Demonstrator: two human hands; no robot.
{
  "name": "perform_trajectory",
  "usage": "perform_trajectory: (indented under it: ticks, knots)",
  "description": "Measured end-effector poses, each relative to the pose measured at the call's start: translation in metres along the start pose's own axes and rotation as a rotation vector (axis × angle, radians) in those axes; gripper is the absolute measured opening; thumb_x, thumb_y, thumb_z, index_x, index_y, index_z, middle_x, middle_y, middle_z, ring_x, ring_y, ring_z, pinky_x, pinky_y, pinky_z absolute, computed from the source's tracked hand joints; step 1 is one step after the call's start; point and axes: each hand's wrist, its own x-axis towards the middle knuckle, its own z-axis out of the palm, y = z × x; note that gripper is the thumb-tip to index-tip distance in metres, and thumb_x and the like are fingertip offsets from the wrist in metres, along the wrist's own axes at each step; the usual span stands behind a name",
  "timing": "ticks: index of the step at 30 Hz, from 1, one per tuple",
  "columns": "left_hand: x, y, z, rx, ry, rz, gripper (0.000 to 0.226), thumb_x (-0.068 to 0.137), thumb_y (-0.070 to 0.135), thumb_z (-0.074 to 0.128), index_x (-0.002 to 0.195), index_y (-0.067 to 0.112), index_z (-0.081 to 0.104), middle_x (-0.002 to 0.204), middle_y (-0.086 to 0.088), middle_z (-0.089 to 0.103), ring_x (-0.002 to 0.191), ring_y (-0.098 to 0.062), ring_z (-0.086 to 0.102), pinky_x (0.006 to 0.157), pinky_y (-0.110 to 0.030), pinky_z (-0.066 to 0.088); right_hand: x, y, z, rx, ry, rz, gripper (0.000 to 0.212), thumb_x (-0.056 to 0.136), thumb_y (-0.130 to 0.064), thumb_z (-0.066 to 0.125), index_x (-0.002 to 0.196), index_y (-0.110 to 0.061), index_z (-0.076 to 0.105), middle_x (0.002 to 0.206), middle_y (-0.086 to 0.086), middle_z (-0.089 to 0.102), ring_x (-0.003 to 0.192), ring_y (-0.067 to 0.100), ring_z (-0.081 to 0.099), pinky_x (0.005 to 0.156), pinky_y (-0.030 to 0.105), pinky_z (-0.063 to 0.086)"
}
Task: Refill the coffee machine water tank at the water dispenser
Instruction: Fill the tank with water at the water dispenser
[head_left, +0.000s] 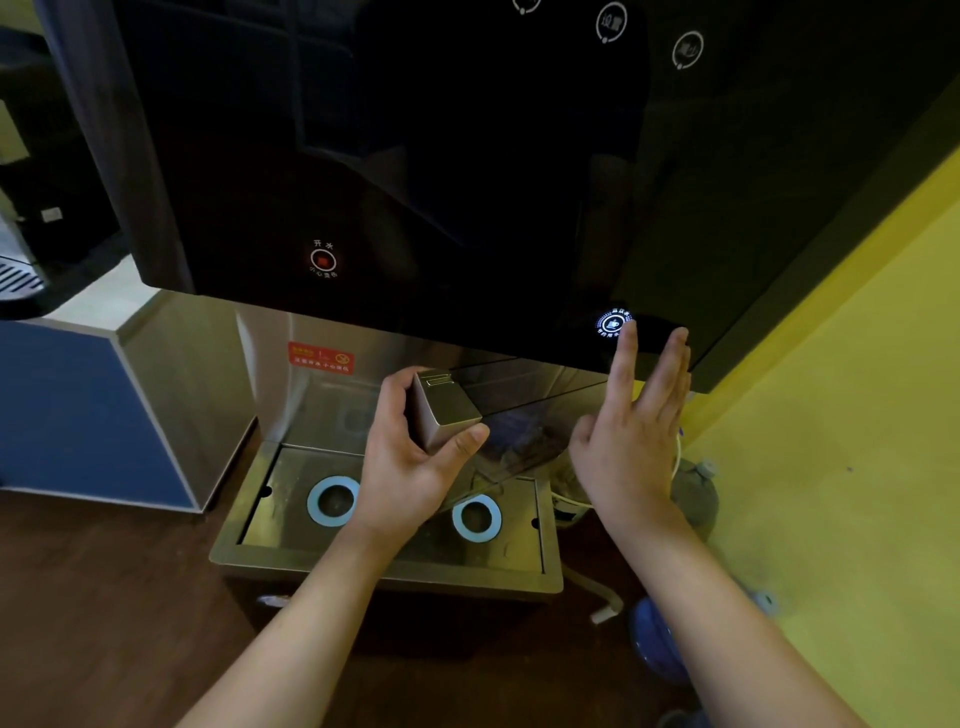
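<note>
A tall water dispenser (467, 156) with a glossy black front panel fills the upper frame, standing against a yellow wall (857, 441) to its right and beside a blue-fronted cabinet (78, 415) to its left. Below the dispenser's black panel sits a stainless steel drip tray (291, 499), with two round drain openings ringed in pale blue, one (332, 500) toward the tray's left end and the other (476, 517) toward its right. Dark wood-look flooring (104, 623) spreads in front of the dispenser. A person's left hand (410, 467) is clenched around the silver handle end (444, 410) of the coffee machine water tank (519, 436), whose clear body is held above the tray's right half, under the dispenser's lower edge; how full the tank is cannot be told. The right hand (631, 436) holds nothing, its fingers spread, with the index fingertip (629, 327) touching a glowing white ring button (613, 323) at the lower right of the dispenser's panel. A red-lit button (323, 260) shows at the panel's lower left, and a red warning sticker (321, 357) is fixed to the steel back wall just beneath it. A white cable (571, 501) lies to the right of the tray
</note>
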Motion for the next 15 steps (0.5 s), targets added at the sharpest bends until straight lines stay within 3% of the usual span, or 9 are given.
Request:
perform_trajectory:
  ticks: [4,9,15]
  knots:
    - [0.0006,-0.0002,-0.0005,-0.003,-0.003,0.009,0.072,0.073,0.044,0.08,0.129,0.018,0.044,0.11,-0.003,0.06,0.102,-0.028,0.065,0.087,-0.052,0.055,-0.0005,-0.0003,-0.0006,-0.007,-0.002,-0.001,0.098,0.081,-0.012,0.063,0.157,-0.018,0.0,0.159,0.031,-0.003,0.148,0.047,0.002,0.118,0.057,0.022]
    - [0.0011,0.0022,-0.0014,0.001,-0.002,0.013,0.07,0.073,0.043,0.08,0.129,0.02,0.044,0.109,0.009,0.06,0.102,-0.025,0.066,0.09,-0.043,0.056,-0.0007,-0.0015,-0.0011,-0.003,0.007,-0.006,0.097,0.081,-0.011,0.063,0.157,-0.017,0.003,0.159,0.032,-0.002,0.148,0.047,0.003,0.118,0.058,0.022]
    - [0.0015,-0.0006,-0.0037,-0.007,-0.002,-0.009,0.076,0.072,0.047,0.081,0.132,0.02,0.043,0.117,-0.004,0.059,0.106,-0.035,0.065,0.09,-0.052,0.055,-0.0011,-0.002,-0.0018,-0.012,-0.003,0.004,0.096,0.081,-0.01,0.062,0.157,-0.016,0.003,0.159,0.032,-0.002,0.148,0.047,0.002,0.118,0.057,0.021]
